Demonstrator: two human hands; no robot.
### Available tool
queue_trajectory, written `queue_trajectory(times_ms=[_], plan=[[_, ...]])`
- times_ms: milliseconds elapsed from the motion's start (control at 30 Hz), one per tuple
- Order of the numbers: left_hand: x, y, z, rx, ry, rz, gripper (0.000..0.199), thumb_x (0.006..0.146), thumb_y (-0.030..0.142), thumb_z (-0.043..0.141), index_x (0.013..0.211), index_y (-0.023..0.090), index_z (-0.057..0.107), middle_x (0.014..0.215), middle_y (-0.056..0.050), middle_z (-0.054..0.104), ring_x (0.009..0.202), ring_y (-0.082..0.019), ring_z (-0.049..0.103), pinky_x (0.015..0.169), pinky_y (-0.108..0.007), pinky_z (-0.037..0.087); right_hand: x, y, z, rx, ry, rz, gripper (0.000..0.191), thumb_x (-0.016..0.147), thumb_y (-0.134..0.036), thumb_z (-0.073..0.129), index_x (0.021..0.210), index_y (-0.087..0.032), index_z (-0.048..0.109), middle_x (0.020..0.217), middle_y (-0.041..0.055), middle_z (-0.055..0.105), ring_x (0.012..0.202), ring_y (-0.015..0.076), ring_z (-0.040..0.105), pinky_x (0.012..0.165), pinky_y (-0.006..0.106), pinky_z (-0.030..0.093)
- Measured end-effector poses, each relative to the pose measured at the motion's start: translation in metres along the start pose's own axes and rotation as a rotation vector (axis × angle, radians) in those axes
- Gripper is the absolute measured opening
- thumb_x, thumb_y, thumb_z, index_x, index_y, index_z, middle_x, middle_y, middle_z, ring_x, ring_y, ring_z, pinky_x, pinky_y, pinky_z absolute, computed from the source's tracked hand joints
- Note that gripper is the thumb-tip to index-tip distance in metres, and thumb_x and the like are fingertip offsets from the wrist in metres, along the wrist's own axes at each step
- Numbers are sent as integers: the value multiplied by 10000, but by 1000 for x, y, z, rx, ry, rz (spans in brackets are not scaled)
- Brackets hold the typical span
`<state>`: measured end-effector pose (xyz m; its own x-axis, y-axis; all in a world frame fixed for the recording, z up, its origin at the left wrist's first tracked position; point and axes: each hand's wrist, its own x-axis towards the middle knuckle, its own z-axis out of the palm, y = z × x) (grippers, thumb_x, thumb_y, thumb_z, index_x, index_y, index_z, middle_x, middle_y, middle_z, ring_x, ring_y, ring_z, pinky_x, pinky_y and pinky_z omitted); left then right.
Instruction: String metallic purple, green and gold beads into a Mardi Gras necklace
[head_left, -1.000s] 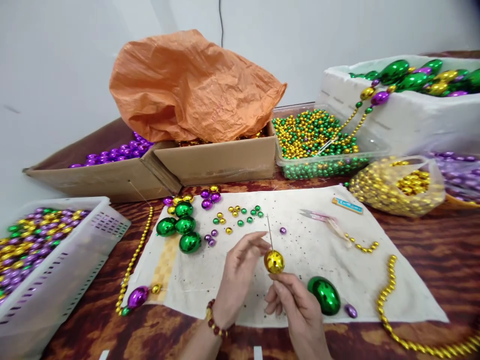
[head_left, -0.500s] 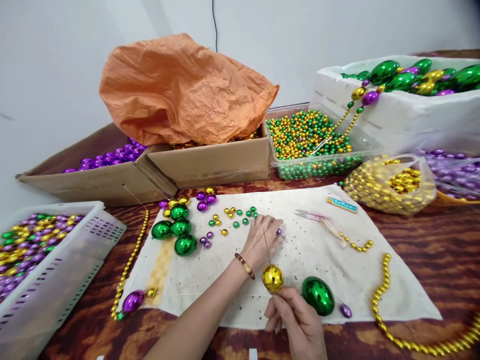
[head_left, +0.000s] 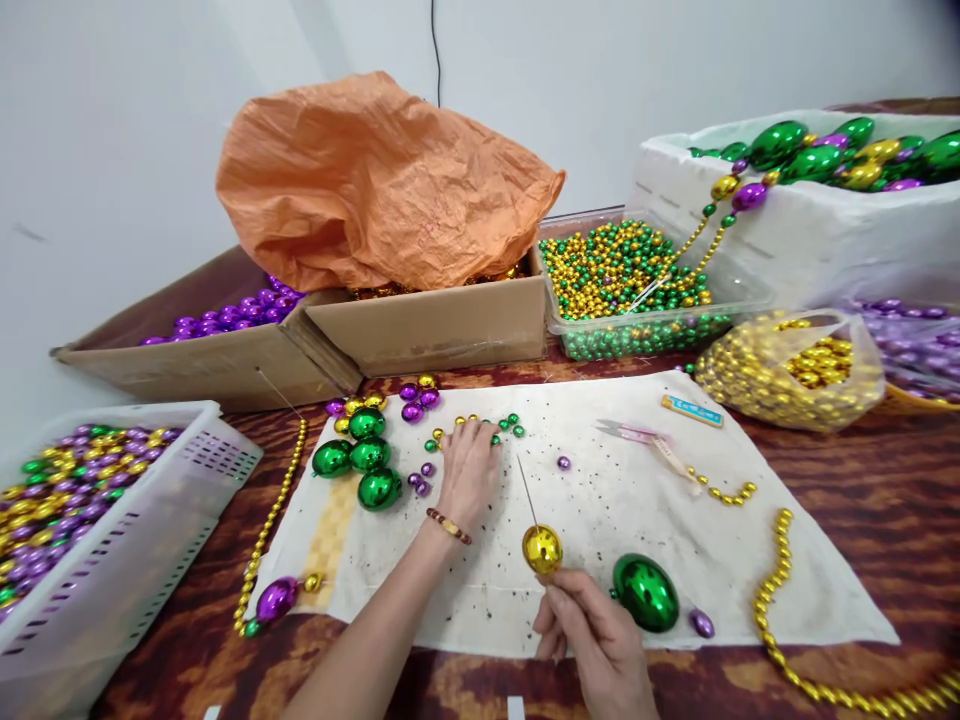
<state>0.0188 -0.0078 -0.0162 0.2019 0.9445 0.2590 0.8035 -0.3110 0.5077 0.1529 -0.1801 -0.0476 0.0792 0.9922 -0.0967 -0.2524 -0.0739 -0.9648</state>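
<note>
My right hand (head_left: 592,635) is closed in a pinch just below a shiny gold bead (head_left: 542,550). A long thin needle (head_left: 528,488) runs through that bead and points up and away. Over the small gold and green beads on the white cloth (head_left: 600,520) lies my left hand (head_left: 471,472), wearing a bead bracelet, its fingers stretched forward and apart. The fingertips cover some gold beads (head_left: 460,421); small green beads (head_left: 517,431) sit just to their right. A large green oval bead (head_left: 645,593) and a small purple bead (head_left: 701,623) rest right of my right hand.
Large green beads (head_left: 370,454) cluster on the cloth's left. Pink-handled snips (head_left: 630,431) lie on the right, near a gold bead string (head_left: 772,580). Behind stand cardboard boxes (head_left: 427,325), an orange bag (head_left: 390,190) and a clear bead tub (head_left: 622,320); a white basket (head_left: 187,500) is left.
My left hand has moved left, from beside a lone purple bead to the small gold and green beads. My right hand still holds the needle with the gold bead.
</note>
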Motion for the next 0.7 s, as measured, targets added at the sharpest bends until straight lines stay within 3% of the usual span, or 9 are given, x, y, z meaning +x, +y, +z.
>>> queue_trajectory(times_ms=[67,167,233,433,700], plan=[[-5,2,-12,-439,4,-136,175,867,218,557,1016,204,648,1018,-80,616,995,-242,544,905,-417,394,1,3,-4,-31,-1,7,274,939,-389,513,942,-151,649,635,7,600,482,108,594,479,185,457],[-17,10,-33,-1143,-108,-386,224,878,316,586,1046,184,649,969,-71,632,876,-183,607,842,-351,463,3,5,-8,-88,-13,-2,283,937,-381,516,1005,-147,661,618,0,583,478,114,581,483,200,466],[-25,16,-44,-1432,-171,-496,237,876,329,600,1052,177,648,952,-63,635,818,-161,633,804,-330,495,4,6,-9,-132,-32,-26,277,935,-364,523,1032,-147,666,601,-6,571,478,115,569,486,204,466],[-37,21,-53,-1676,-128,-600,202,884,273,608,1052,167,644,896,-40,636,828,-151,659,794,-296,532,2,1,-7,-193,-35,-89,279,936,-350,516,1038,-153,686,534,-25,534,428,102,527,453,194,431],[-42,19,-54,-1711,-99,-630,191,841,237,666,1024,183,669,897,-25,635,801,-125,632,817,-331,534,0,-3,-3,-220,-49,-84,301,937,-368,506,1040,-150,687,496,-30,523,404,107,521,431,195,417]])
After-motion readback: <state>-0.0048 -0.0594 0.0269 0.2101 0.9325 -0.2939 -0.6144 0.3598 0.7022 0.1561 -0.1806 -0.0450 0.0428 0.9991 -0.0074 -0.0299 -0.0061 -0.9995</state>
